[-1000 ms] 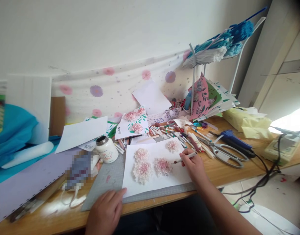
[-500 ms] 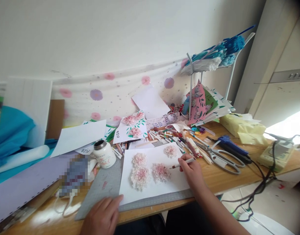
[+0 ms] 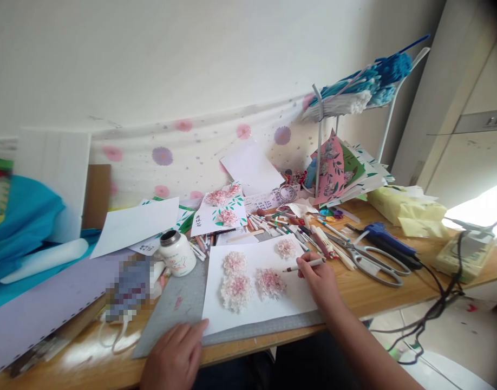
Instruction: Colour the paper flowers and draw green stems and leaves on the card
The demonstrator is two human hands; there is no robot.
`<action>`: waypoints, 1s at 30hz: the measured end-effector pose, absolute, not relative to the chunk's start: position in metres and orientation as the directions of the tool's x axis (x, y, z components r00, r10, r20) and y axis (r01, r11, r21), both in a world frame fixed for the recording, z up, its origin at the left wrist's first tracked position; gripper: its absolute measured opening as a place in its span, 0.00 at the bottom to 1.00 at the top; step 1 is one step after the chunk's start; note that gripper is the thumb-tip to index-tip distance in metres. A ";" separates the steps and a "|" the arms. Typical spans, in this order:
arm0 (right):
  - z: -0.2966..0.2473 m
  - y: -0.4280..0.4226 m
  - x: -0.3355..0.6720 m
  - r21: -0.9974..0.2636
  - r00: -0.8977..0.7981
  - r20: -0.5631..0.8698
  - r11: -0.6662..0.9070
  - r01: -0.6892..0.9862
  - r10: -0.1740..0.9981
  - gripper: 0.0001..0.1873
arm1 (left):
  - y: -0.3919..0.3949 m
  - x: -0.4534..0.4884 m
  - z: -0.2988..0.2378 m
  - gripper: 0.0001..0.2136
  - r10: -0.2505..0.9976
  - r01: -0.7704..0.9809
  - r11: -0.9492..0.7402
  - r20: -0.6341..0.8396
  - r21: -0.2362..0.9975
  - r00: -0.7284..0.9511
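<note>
A white sheet of paper (image 3: 248, 317) lies on a grey cutting mat (image 3: 167, 309). Several ruffled pink-and-white flowers sit on it: a pair at the left (image 3: 235, 292), one near the middle (image 3: 270, 283) and a smaller one (image 3: 285, 248) at the upper right. My right hand (image 3: 319, 279) grips a marker pen (image 3: 311, 264), its brown tip pointing left just beside the middle flower. Whether the tip touches the paper I cannot tell. My left hand (image 3: 177, 352) rests at the table's front edge, index finger extended to the sheet's lower left corner, holding nothing.
Behind the sheet are scattered pens (image 3: 268, 222) and a finished flower card (image 3: 220, 211). A white thermos (image 3: 179, 257) stands open at the left. To the right lie large scissors (image 3: 370, 260), a blue glue gun (image 3: 388, 241) and dark cables (image 3: 425, 319).
The whole view has shifted slightly. The pen tip has moved up a little relative to the middle flower. My left hand stays at the sheet's corner.
</note>
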State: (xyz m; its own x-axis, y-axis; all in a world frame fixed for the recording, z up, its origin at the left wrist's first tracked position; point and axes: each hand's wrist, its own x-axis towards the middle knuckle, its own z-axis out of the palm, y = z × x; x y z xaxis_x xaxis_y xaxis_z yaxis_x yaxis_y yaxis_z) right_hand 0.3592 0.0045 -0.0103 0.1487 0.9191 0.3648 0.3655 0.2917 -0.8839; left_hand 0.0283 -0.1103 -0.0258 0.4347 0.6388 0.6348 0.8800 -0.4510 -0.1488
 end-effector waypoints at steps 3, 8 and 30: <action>-0.009 0.004 0.358 -0.882 0.121 0.364 0.301 0.362 0.923 0.16 | -0.110 0.028 -0.026 0.13 0.642 0.882 -0.449 0.634 -0.144 0.431; -0.008 0.004 0.358 -0.891 0.139 0.346 0.279 0.358 0.928 0.15 | -0.111 0.030 -0.025 0.13 0.640 0.883 -0.448 0.639 -0.142 0.427; 0.002 -0.013 0.355 -0.891 -0.191 0.379 0.413 0.189 0.905 0.13 | -0.111 0.034 -0.021 0.13 0.637 0.882 -0.449 0.643 -0.141 0.426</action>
State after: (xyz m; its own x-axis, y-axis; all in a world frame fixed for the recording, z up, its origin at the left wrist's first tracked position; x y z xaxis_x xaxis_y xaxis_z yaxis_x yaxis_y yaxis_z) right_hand 0.3554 -0.0130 0.0018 -0.1912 0.9054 0.3790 0.1891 0.4129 -0.8909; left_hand 0.0335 -0.1108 -0.0209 0.4263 0.6367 0.6425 0.8825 -0.4487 -0.1409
